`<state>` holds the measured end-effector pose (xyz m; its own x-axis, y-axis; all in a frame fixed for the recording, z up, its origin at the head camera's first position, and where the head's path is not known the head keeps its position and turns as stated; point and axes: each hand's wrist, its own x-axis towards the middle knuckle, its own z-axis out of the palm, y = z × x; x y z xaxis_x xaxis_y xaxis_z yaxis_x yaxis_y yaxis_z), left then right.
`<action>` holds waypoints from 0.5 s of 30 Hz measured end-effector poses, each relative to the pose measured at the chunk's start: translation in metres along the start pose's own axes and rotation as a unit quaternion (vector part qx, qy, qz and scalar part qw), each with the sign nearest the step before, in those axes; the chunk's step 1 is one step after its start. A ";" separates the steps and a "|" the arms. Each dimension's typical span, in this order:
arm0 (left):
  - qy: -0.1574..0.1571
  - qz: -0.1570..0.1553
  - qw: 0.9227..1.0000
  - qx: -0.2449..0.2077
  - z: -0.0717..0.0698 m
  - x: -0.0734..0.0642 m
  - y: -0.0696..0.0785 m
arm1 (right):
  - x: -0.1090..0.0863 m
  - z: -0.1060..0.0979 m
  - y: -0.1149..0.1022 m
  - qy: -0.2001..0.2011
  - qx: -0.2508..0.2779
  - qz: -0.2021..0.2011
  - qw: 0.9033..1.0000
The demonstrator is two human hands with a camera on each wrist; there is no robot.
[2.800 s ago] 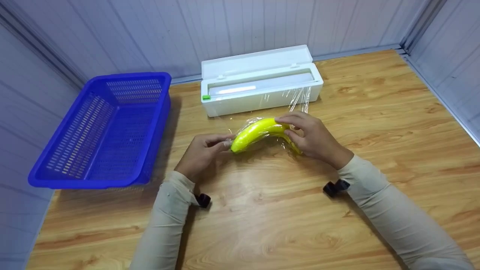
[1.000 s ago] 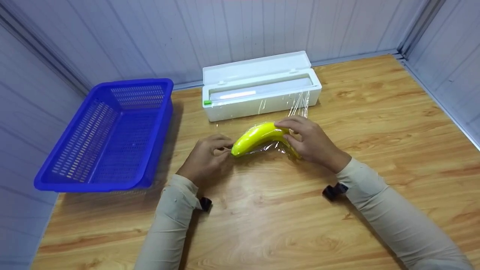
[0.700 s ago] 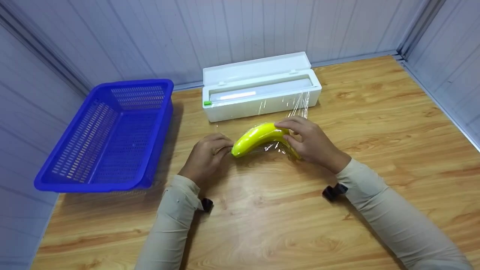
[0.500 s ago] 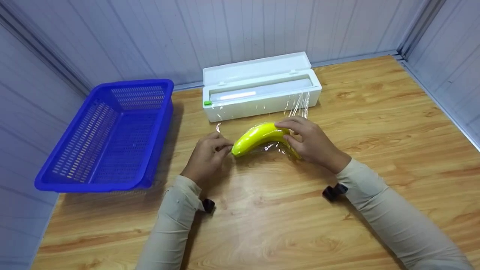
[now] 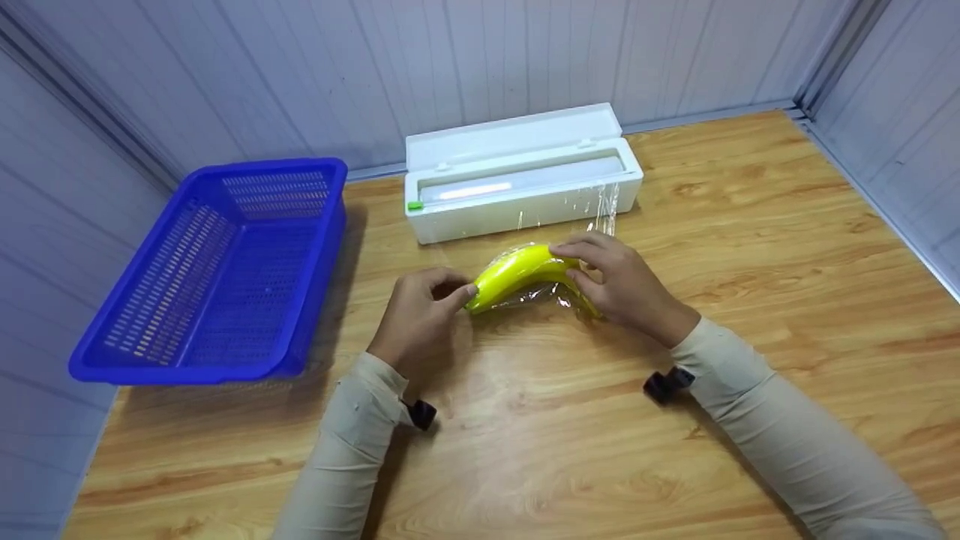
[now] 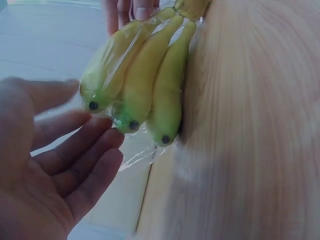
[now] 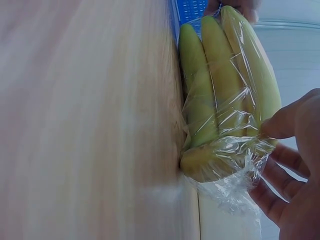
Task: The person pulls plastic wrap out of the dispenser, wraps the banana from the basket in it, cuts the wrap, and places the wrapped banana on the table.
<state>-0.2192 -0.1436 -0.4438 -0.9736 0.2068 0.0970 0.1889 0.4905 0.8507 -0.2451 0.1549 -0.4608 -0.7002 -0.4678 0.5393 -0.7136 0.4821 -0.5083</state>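
Banana bunch [image 5: 517, 273]: axis approx. L-R, tips [image 6: 133, 123] twd L grip [image 5: 417, 313], pinching that end; R grip [image 5: 631, 283] pinches stem end [image 7: 205, 164].

Tan, streaky wood grain patterned the tabletop [image 5: 540, 457]. Near its back edge the box [image 5: 465, 225] was white with a bright green tab [image 5: 415, 205]; by its left edge the basket [image 5: 180, 373] was blue. The bananas [image 5: 516, 274] were yellow, greening toward black-dotted tips [image 6: 163, 131], under clear film [image 7: 227, 191]. The sleeves [image 5: 349, 427] were beige.

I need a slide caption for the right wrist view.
Right hand grips a bunch of bananas in clear film, left hand at the far end.
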 end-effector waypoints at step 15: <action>0.043 -0.074 0.996 -0.026 -0.010 0.018 -0.009 | 0.005 -0.008 -0.004 -0.018 0.031 0.022 0.999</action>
<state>-0.2395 -0.1528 -0.4448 -0.9980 0.0621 0.0106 0.0384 0.4659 0.8840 -0.2460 0.1565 -0.4510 -0.7311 -0.4736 0.4911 -0.6807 0.4565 -0.5730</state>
